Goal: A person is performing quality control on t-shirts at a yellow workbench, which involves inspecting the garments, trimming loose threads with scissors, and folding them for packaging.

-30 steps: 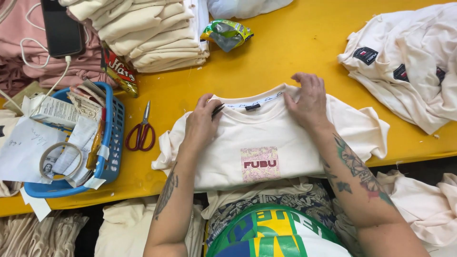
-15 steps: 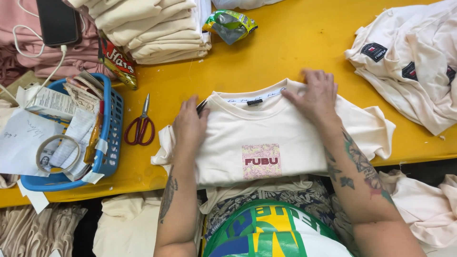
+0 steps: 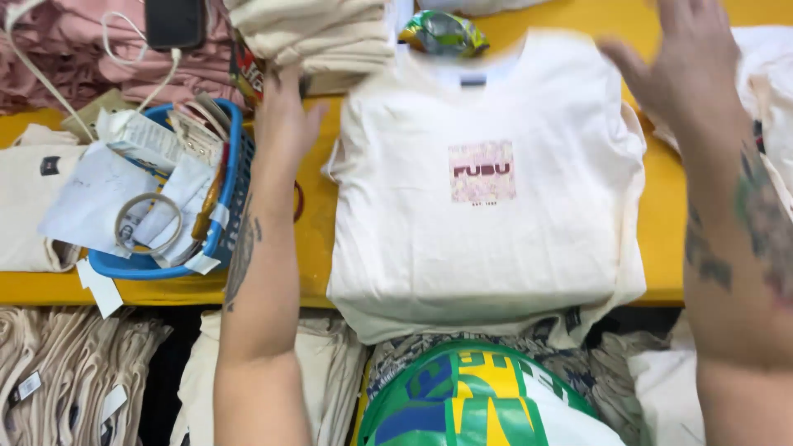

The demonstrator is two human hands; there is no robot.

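The yellow table (image 3: pixel 661 239) runs across the whole view and carries nearly everything. Largest on it is the cream T-shirt (image 3: pixel 487 198), lying flat and front-up between the two hands, its lower hem hanging over the near table edge; a small pink-and-maroon printed square sits on its chest. Neither hand holds it.

The left hand (image 3: pixel 285 120) lies just left of the shirt's sleeve, fingers extended and loose, gripping nothing; its fingertips reach the stack of folded cream garments (image 3: pixel 318 37) at the far edge, which blocks the way beyond it. The right hand (image 3: pixel 686 70) is raised above the shirt's right shoulder, fingers spread wide, empty, and blurred; whether it touches the cloth cannot be told.

Beyond and left of the left hand lies a heap of pink garments (image 3: pixel 58 58) with a dark phone (image 3: pixel 173 21) and its white cable on top. Right of the right hand, more cream clothing (image 3: pixel 772 99) crowds the table's end.

Directly left of the left forearm sits a blue plastic basket (image 3: pixel 223 206), filled with paper tags, a roll of tape and slips. A red scissors handle (image 3: pixel 297 202) peeps out beside the forearm, mostly hidden by it. Above the shirt's collar, between the hands, lies a crumpled green snack wrapper (image 3: pixel 442 33).

Below the table edge, folded beige garments (image 3: pixel 66 372) hang stacked.
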